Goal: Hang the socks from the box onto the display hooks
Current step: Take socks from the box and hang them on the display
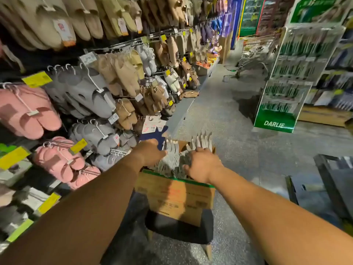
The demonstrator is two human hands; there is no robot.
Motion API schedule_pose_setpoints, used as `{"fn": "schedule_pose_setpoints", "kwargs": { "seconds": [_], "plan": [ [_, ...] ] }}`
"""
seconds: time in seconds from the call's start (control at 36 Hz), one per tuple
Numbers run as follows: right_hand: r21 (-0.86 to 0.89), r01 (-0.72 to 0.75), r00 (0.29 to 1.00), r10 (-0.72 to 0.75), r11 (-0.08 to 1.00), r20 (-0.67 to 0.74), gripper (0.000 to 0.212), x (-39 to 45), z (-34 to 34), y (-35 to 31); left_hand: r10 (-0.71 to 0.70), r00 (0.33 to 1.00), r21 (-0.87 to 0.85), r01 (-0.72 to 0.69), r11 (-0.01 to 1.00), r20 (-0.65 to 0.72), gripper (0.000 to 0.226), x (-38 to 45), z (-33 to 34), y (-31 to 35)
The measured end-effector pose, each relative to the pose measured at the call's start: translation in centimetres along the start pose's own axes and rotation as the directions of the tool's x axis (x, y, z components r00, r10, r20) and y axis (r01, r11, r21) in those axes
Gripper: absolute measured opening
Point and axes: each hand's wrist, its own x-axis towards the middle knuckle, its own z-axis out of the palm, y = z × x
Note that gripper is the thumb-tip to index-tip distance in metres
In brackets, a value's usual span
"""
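Left hand [152, 151] grips a navy sock pair [154, 135] above the cardboard box [177, 196] on the stool [181, 230], right hand [200, 163] grasps the grey socks [172, 161] inside; risk: tangled bundles could spill out.

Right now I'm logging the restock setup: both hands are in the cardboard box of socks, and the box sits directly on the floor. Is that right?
Not quite. The head view shows the cardboard box resting on a dark cushioned stool, not directly on the floor. The rest holds: the left hand and right hand are both in the box among the grey socks.
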Motion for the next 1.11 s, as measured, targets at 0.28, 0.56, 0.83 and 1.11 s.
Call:
{"fn": "schedule_pose_setpoints", "kwargs": {
  "seconds": [0.28,0.56,0.83,1.11],
  "plan": [
    [-0.088,0.184,0.98,-0.175,0.979,0.097,0.07,10.4,2.2,3.1,-0.049,0.984,0.065,0.038,0.997,0.172,0.033,9.9,2.1,4.1],
    [-0.066,0.404,0.893,-0.378,0.912,0.245,0.082,13.6,4.0,5.2,-0.205,0.947,0.103,0.185,0.977,0.248,0.08,14.3,6.8,3.2],
    [-0.031,0.355,0.886,-0.326,0.934,0.329,0.074,13.7,4.4,4.5,-0.234,0.925,0.03,0.235,0.971,0.299,0.086,15.6,7.4,2.3],
    [-0.032,0.312,0.876,-0.275,0.95,0.395,0.08,13.8,3.7,4.4,-0.144,0.913,0.056,0.133,0.99,0.383,0.091,15.6,7.9,2.6]
  ]
}}
